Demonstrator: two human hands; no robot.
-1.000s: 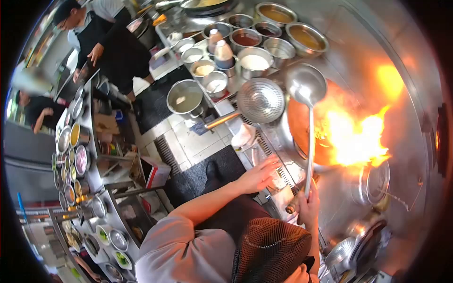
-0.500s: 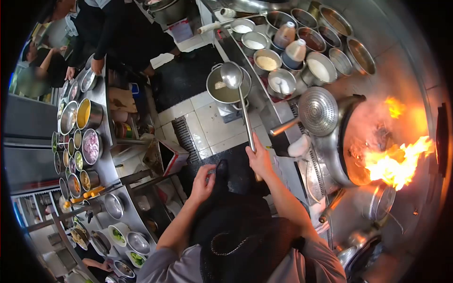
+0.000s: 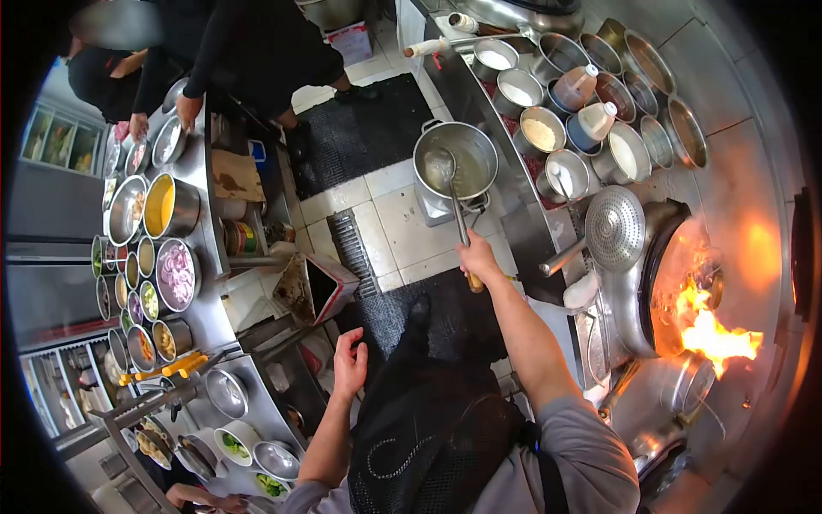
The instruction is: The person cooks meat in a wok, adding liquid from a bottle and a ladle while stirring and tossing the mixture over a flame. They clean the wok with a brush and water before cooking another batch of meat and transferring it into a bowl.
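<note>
My right hand [image 3: 479,259] is wrapped round the handle of a metal ladle [image 3: 454,190]. The ladle's bowl sits down inside a two-handled metal pot [image 3: 491,171], in cloudy liquid. This pot stands low, above the tiled floor, ahead of me. My left hand [image 3: 348,364] hangs in the air on the left, fingers loosely bent and apart, holding nothing. To the right of my right hand, a perforated strainer [image 3: 615,230] rests against the rim of a large wok [image 3: 658,295], where tall flames [image 3: 719,336] burn.
Metal containers of white powders, sauces and two bottles [image 3: 575,87] crowd the right counter. The left counter [image 3: 210,295] carries many bowls, including sliced onion [image 3: 177,274]. An open cardboard box [image 3: 334,287] stands on the floor. Another person's hand [image 3: 188,110] is over bowls at the far left.
My right hand has brought the ladle down, and its bowl has gone from above the pot into the liquid. My left hand has dropped slightly. The view has shifted, and the wok flames look smaller.
</note>
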